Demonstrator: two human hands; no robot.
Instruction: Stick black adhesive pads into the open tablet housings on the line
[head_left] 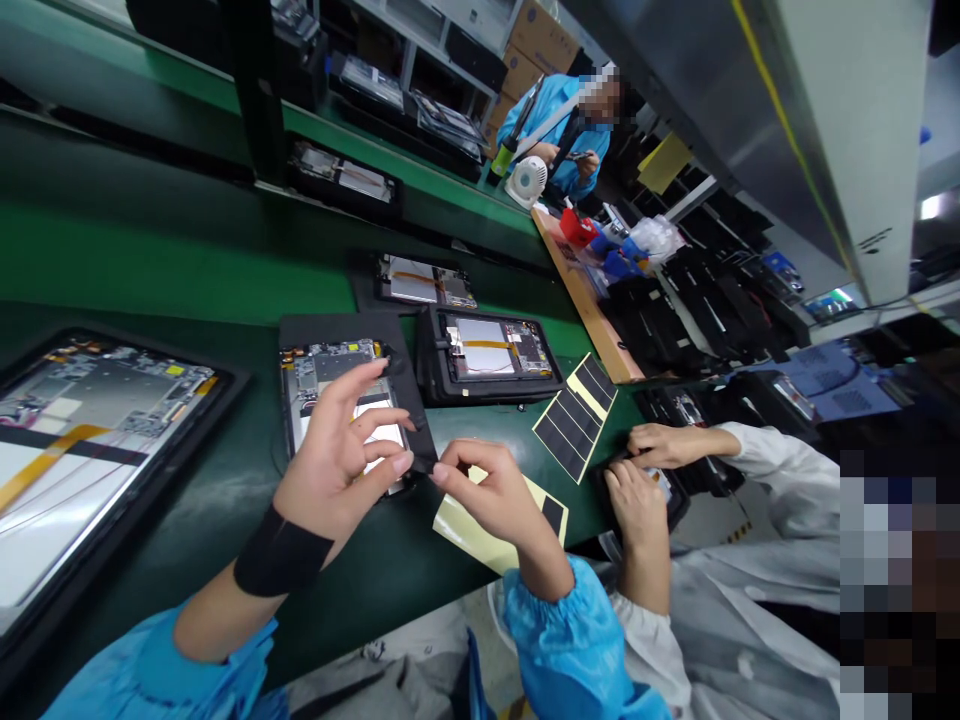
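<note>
Evidently, in the head view, the right hand (487, 492) pinches a small black strip (424, 466), not yet laid down; the left hand (341, 450), fingers loosely spread, grip unclear, hovers over an open tablet (322, 362). One black patch (553, 515) shows on the near sheet (469, 530); several fill the far sheet (589, 392).

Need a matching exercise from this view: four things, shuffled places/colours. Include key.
1. Left hand
2. Right hand
3. Small fan
4. Camera wearer's sleeves

A. White
B. Over a pale yellow sheet
C. Bright blue
D. Has a black patch at its wrist

Pairs: 1-D, 2-B, 3-A, 4-C
</note>
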